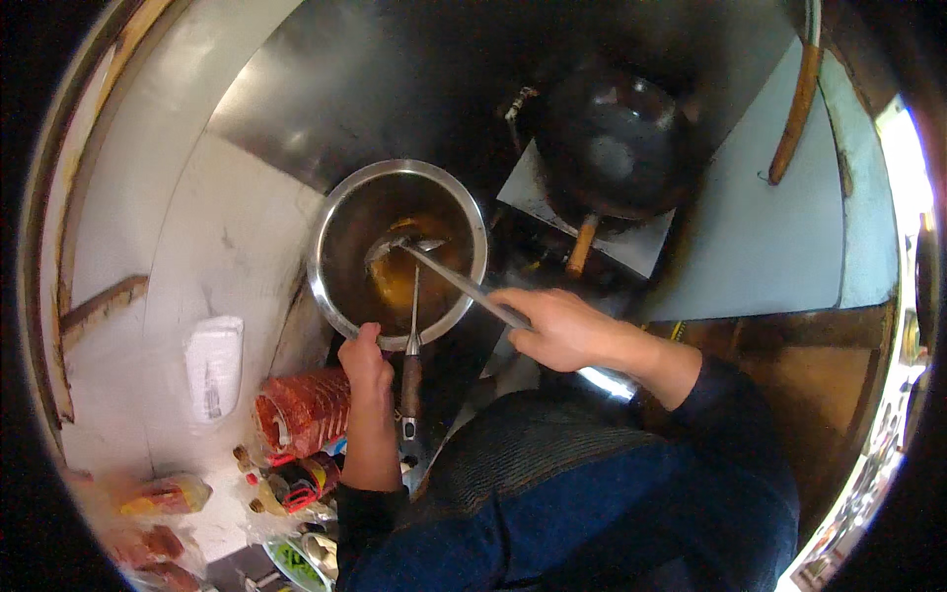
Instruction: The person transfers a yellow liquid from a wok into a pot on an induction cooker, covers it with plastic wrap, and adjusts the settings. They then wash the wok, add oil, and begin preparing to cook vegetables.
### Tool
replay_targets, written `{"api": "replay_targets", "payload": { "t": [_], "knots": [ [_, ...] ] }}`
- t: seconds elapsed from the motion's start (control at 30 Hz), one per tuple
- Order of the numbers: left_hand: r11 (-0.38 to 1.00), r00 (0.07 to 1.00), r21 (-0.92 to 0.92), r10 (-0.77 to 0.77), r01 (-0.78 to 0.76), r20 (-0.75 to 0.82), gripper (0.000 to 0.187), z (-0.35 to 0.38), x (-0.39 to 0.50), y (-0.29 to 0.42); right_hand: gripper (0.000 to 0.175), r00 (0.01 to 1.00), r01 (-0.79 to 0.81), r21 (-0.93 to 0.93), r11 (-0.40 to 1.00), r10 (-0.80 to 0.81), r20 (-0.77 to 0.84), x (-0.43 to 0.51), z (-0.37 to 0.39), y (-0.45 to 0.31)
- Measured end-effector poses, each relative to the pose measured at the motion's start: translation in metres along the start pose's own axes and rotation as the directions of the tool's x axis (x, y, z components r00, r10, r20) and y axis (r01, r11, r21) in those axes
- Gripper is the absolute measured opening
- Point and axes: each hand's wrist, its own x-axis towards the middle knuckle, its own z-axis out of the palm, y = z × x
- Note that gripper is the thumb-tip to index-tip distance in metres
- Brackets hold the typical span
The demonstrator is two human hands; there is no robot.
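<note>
My left hand grips the near rim of a large round stainless steel pot, thumb over the edge. My right hand is closed around the metal handle of a ladle, whose bowl is down inside the pot. Brownish-yellow liquid lies in the pot. A second utensil with a dark wooden handle rests over the near rim, its metal shaft reaching inward; its head is hard to make out. To the right of the pot, a dark wok with a wooden handle sits on the stove.
A red plastic container stands left of my left forearm, with bottles below it. A white object lies on the pale surface. Bagged items and a bowl of chopped greens are lower left. A wooden-handled tool hangs upper right.
</note>
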Motion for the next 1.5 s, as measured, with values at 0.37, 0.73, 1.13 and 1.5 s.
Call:
{"api": "replay_targets", "payload": {
  "t": [0.37,0.73,1.13,1.5],
  "knots": [
    [0.995,0.997,0.100,-0.038,0.031,0.071,0.022,0.106,0.065,0.008,0.052,0.958,-0.097,0.039,0.995,0.104,-0.268,0.007,-0.006,0.033],
    [0.952,0.990,0.306,-0.061,0.020,0.126,0.025,0.177,0.084,0.006,0.049,0.932,-0.161,0.170,0.972,0.206,-0.298,0.011,-0.015,0.059],
    [0.914,0.985,0.395,0.025,-0.091,0.169,0.020,0.203,0.090,0.023,0.047,0.921,-0.158,0.229,0.961,0.227,-0.316,0.025,-0.013,0.078],
    [0.885,0.974,0.453,0.004,-0.109,0.226,0.026,0.227,0.086,0.042,0.056,0.932,-0.163,0.313,0.936,0.250,-0.262,0.036,-0.012,0.083]
  ]
}}
